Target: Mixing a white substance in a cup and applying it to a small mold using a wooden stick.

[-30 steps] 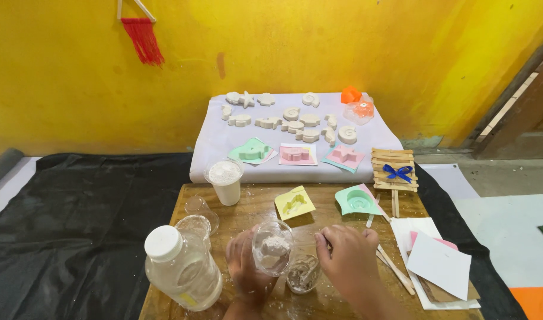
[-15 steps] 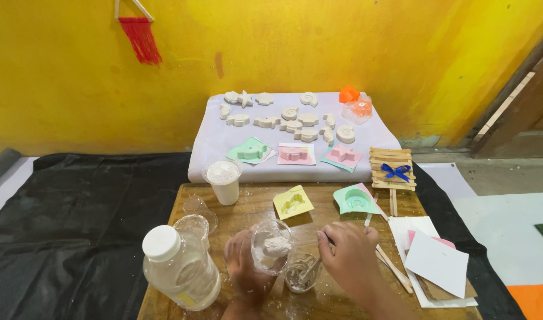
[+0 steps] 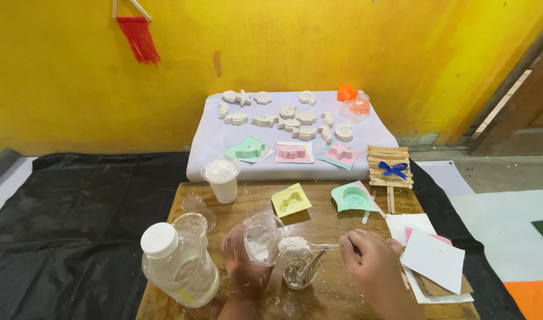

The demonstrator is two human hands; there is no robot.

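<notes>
The left hand (image 3: 243, 266) wraps around a clear plastic cup (image 3: 263, 238), tipped on its side so the mouth faces the right hand; white powder lies inside it. The fingers are curled shut on the cup's wall. The right hand (image 3: 375, 268) pinches the handle of a spoon (image 3: 307, 245) between thumb and fingertips — the bowl carries a heap of white powder and sits just at the cup's mouth, above a small cup (image 3: 298, 272) that stands on the board (image 3: 319, 219) between the two hands. A stick leans inside that small cup, whose walls are smeared white.

Near the left wrist stands a plastic bottle (image 3: 179, 269) with a white cap, and just behind it an empty clear cup (image 3: 191, 225). Further back on the board is a cup of powder (image 3: 222, 179), filled to the brim. A yellow mould (image 3: 291, 200) and a green mould (image 3: 353, 197) lie past the hands, well apart from them. To the right of the right hand lies a stack of papers (image 3: 431, 261).

Beyond the board, a white cloth (image 3: 212, 148) bears rows of pale casts (image 3: 289, 115) shaped like shells and fish, three more moulds in front of them, and an orange piece at the far corner. A bundle of wooden sticks (image 3: 390, 167) tied with a blue bow rests at the cloth's right edge. A red tassel (image 3: 140, 38) hangs on the yellow wall.
</notes>
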